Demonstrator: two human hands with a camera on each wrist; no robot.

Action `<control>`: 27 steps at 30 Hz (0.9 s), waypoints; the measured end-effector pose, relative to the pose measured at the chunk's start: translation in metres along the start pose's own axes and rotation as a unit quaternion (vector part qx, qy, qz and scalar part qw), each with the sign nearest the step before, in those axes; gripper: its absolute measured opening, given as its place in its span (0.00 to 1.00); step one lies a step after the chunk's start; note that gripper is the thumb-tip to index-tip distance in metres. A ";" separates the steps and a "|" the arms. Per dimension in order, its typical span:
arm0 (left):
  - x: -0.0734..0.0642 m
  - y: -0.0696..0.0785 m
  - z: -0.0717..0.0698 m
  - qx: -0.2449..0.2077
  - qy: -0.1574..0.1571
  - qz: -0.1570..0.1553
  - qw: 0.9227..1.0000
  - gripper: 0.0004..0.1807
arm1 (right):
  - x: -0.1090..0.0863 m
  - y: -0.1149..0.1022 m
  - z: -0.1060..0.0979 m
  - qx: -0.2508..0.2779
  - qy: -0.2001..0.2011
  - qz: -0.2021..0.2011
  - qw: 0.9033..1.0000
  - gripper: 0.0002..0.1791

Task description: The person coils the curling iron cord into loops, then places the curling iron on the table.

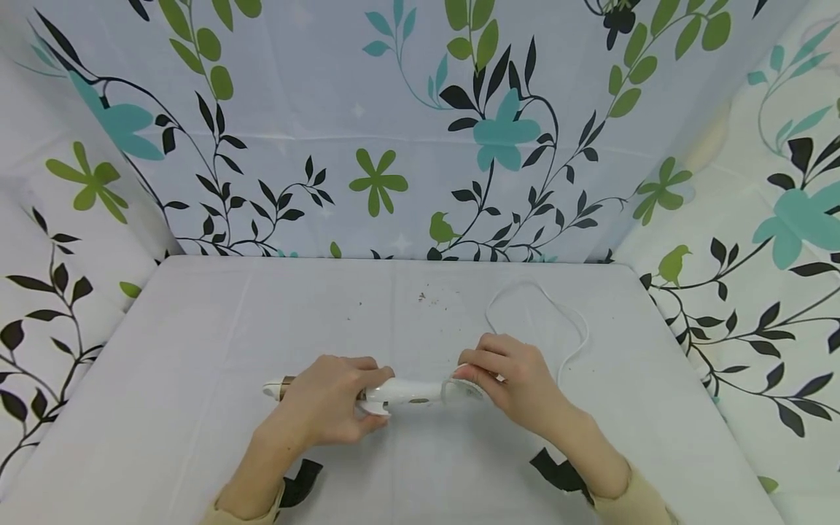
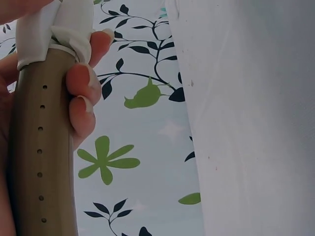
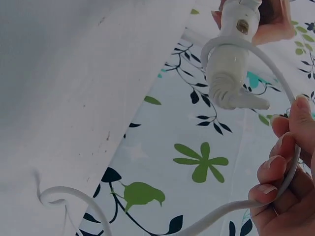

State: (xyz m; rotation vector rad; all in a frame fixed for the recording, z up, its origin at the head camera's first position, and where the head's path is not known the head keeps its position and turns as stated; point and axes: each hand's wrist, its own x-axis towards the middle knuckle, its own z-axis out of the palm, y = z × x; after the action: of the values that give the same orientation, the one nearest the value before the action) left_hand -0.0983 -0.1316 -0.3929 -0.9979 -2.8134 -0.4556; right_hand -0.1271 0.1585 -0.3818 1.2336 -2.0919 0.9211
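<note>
Styling iron [image 1: 403,391], crosswise over the table [image 1: 164,408]: your left hand [image 1: 331,401] grips its bronze barrel [image 2: 55,147], likely as anchor; your right hand [image 1: 518,375] pinches the cord [image 3: 221,213] looped round its handle [image 3: 228,64], likely for tension

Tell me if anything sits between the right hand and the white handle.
Only the white cord: the right hand grips it, and it arcs across the white handle. No other object shows between them.
</note>
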 end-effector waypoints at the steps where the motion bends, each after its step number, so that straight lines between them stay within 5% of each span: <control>1: 0.000 0.000 0.000 -0.002 0.000 0.003 1.000 0.24 | 0.000 0.002 0.000 0.008 -0.004 0.009 1.000 0.12; 8: -0.001 0.004 -0.004 -0.025 0.003 0.022 0.999 0.22 | -0.003 0.010 0.000 0.053 -0.035 0.074 0.995 0.02; 27: -0.003 0.006 -0.007 -0.066 0.097 0.070 0.991 0.25 | -0.023 0.011 0.024 0.124 -0.084 0.198 0.969 0.08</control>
State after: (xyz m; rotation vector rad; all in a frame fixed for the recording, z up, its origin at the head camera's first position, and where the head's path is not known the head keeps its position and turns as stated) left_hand -0.0920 -0.1309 -0.3849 -1.1005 -2.5497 -0.6895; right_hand -0.1295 0.1556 -0.4168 1.0569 -2.4733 1.3302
